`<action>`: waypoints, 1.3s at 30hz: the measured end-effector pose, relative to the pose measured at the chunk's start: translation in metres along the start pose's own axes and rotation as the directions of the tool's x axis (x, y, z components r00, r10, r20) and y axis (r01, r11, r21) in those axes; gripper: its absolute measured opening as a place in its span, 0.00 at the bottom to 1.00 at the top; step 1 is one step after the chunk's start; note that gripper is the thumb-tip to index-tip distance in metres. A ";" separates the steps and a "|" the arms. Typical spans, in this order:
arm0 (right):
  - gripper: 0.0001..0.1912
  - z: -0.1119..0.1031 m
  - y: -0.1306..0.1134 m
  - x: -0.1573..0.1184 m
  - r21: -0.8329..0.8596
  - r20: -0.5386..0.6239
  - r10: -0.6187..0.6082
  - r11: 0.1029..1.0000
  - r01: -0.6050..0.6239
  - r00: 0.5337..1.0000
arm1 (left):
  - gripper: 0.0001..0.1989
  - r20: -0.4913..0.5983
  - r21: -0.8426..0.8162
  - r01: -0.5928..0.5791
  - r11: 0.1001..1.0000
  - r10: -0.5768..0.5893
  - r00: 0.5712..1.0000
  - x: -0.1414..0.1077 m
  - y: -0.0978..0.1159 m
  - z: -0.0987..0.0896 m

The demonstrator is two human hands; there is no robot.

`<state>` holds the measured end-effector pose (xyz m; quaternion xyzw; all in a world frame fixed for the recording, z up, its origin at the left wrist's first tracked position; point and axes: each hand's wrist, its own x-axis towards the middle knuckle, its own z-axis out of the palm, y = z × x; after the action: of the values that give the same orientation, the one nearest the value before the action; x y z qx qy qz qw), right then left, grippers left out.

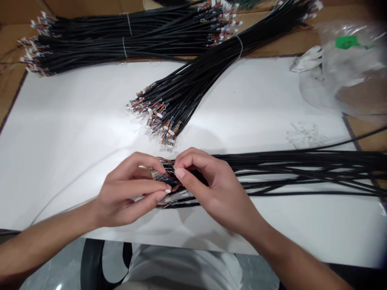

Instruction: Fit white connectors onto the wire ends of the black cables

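Loose black cables (272, 161) run in from the right, and their stripped ends with thin coloured wires (160, 171) lie under my fingers. Between the thumb and a finger of my left hand (130, 189) is a small white connector (168, 191). My right hand (208, 177) is closed in a pinch just above the wire ends, close to the left fingertips. A tiny pale bit shows at its fingertips, too small to name. Both palms and part of the wires beneath are hidden.
Tied bundles of black cables (127, 44) lie at the back left, and another tied bundle (205, 72) slants across the middle. Small white pieces (305, 135) are heaped at the right. Behind them are a clear plastic bag (347, 72) and a white crumpled item (308, 59).
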<state>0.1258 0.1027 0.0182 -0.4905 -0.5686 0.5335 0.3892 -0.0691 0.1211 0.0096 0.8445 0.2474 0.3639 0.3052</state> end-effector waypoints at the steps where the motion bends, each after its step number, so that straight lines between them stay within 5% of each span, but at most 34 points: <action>1: 0.08 0.001 0.000 0.000 -0.033 -0.022 -0.016 0.999 0.015 1.000 | 0.05 0.004 0.053 -0.049 0.997 0.049 0.999 0.000 0.000 0.000; 5: 0.08 0.003 0.003 0.001 -0.126 -0.084 -0.089 0.989 0.078 0.993 | 0.04 0.074 0.207 -0.193 0.959 0.182 0.981 -0.001 -0.001 0.001; 12: 0.08 0.001 0.001 0.000 -0.083 -0.078 -0.079 0.994 0.073 0.994 | 0.04 0.051 0.123 -0.089 0.988 0.084 0.995 0.001 -0.002 0.001; 19: 0.09 0.004 0.003 -0.001 -0.204 -0.117 -0.201 0.963 0.175 0.972 | 0.04 0.063 0.169 -0.168 0.971 0.160 0.985 0.003 0.001 -0.002; 26: 0.06 0.005 0.007 -0.003 -0.338 -0.097 -0.396 0.876 0.344 0.913 | 0.08 -0.005 -0.072 0.129 0.989 -0.130 0.992 0.004 -0.001 0.001; 33: 0.07 0.000 0.008 -0.004 -0.526 0.017 -0.544 0.708 0.470 0.839 | 0.09 0.086 -0.402 0.442 0.802 -0.447 0.890 0.008 -0.005 0.002; 39: 0.08 0.000 0.007 -0.003 -0.641 -0.003 -0.583 0.625 0.446 0.813 | 0.08 -0.057 -0.171 0.218 0.961 -0.231 0.971 0.004 -0.004 -0.001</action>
<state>0.1271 0.0990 0.0110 -0.4581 -0.7818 0.1297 0.4028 -0.0683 0.1271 0.0093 0.7684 0.3226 0.3782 0.4031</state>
